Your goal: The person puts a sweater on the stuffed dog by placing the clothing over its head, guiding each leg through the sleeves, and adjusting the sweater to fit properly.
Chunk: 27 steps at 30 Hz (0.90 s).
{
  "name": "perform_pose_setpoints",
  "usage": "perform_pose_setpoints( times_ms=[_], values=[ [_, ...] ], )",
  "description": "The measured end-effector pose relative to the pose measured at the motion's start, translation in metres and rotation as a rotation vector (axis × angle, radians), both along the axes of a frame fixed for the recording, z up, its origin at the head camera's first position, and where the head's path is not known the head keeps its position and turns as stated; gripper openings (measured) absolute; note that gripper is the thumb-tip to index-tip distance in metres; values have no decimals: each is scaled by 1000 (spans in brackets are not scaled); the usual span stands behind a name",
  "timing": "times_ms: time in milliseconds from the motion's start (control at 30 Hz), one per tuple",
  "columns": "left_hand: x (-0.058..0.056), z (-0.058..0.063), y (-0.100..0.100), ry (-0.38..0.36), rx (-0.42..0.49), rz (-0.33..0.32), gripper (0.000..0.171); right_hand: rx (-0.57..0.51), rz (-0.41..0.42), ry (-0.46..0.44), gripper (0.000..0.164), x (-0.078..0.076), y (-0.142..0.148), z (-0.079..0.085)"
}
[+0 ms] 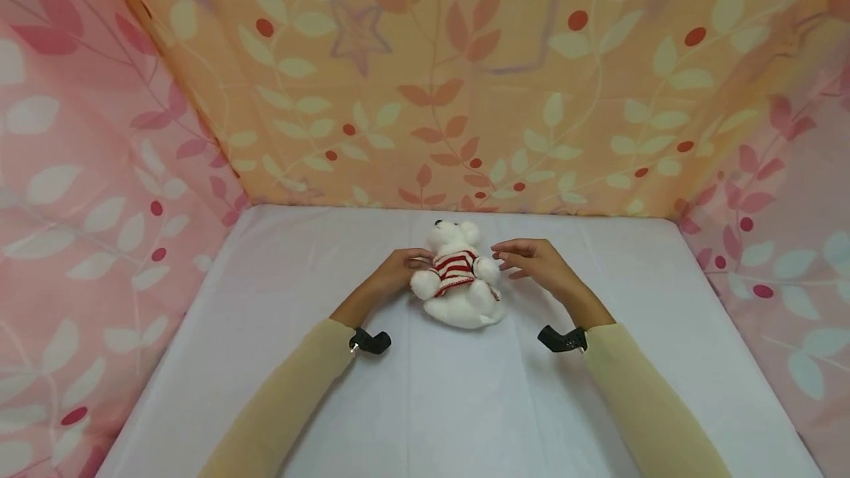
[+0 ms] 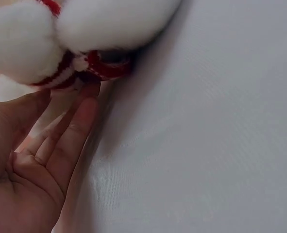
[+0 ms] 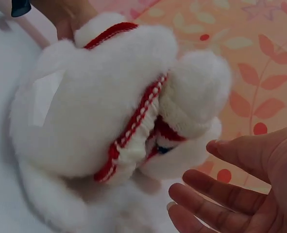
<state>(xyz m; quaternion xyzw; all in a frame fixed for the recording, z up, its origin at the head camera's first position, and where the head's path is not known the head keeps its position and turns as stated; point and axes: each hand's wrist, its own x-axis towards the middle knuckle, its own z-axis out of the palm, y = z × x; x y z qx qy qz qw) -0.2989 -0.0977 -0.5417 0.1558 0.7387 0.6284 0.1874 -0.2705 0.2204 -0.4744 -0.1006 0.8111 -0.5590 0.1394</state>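
A white plush bear [image 1: 458, 308] in a red-and-white striped knit shirt [image 1: 455, 267] sits leaning back on the white-covered table. My left hand [image 1: 397, 270] is at the bear's side. In the left wrist view its nearly straight fingers [image 2: 65, 145] and thumb touch the shirt under the bear's arm; some fingertips are hidden there. On the other side, my right hand [image 1: 531, 262] is held a small gap away from the bear's arm. The right wrist view shows its fingers [image 3: 226, 194] spread and holding nothing, beside the plush body [image 3: 80, 111].
The white cloth [image 1: 319, 242] covers the table. A yellow-orange leaf-patterned curtain [image 1: 465, 94] rises behind it, with pink leaf-patterned curtains [image 1: 99, 168] at both sides. Black wrist-worn devices [image 1: 372, 341] sit at both cuffs of the beige sleeves [image 1: 285, 397].
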Motion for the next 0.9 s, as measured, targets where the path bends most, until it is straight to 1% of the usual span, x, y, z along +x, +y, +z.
perform_pose_setpoints(
  times_ms=[67,133,233,333,467,500,567,633,733,800,900],
  values=[
    [0,1,3,-24,12,-1,44,-1,19,-28,37,-6,-6,-1],
    [0,-1,6,-11,11,0,42,6,30,-43,38,-9,-12,-3],
    [0,-3,8,46,7,14,37,17,36,-41,39,-12,-17,-6],
    [0,-4,10,99,14,42,27,20,23,-27,34,-14,-20,-6],
    [0,-4,13,173,55,61,15,9,22,38,25,-17,-19,-8],
    [0,-4,14,206,65,64,13,0,22,52,22,-18,-19,-9],
    [0,-4,16,244,101,55,11,-20,30,64,20,-19,-19,-12],
    [2,-2,18,262,130,57,10,-44,34,51,19,-20,-19,-15],
    [5,1,21,262,147,62,10,-97,14,12,20,-18,-21,-19],
    [7,4,23,272,138,88,8,-138,-2,26,21,-16,-21,-21],
    [8,8,25,314,125,133,6,-228,-37,63,22,-12,-22,-21]
  ],
)
